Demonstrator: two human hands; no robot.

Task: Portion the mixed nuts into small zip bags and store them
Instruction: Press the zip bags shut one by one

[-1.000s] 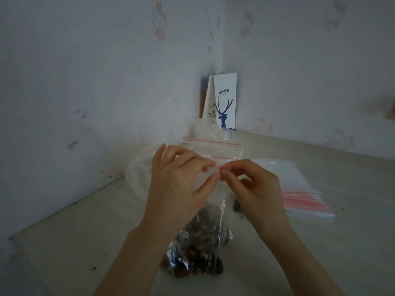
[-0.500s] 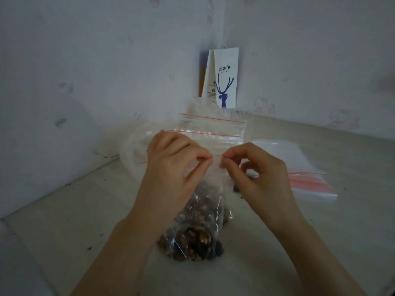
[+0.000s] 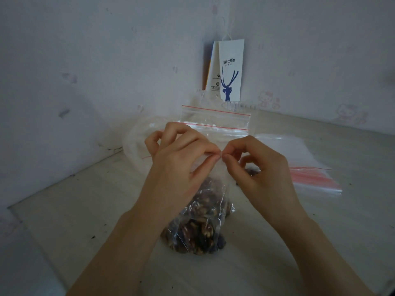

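A small clear zip bag [image 3: 201,223] filled with dark mixed nuts stands on the pale table [image 3: 64,210] in front of me. My left hand [image 3: 179,159] and my right hand [image 3: 256,167] both pinch the bag's top edge between thumb and forefinger, fingertips almost touching at the middle. Behind my hands another clear zip bag [image 3: 215,122] with red seal lines stands upright. A few loose nuts [image 3: 252,171] lie on the table behind my right hand.
A flat stack of empty zip bags [image 3: 303,165] with red strips lies to the right. A white paper coffee bag [image 3: 229,69] with a blue deer leans in the wall corner. Crumpled clear plastic [image 3: 139,135] lies at the left, near the wall.
The view has tilted down a little and moved closer. Both hands keep their pinch on the bag's top and have drawn slightly closer together.
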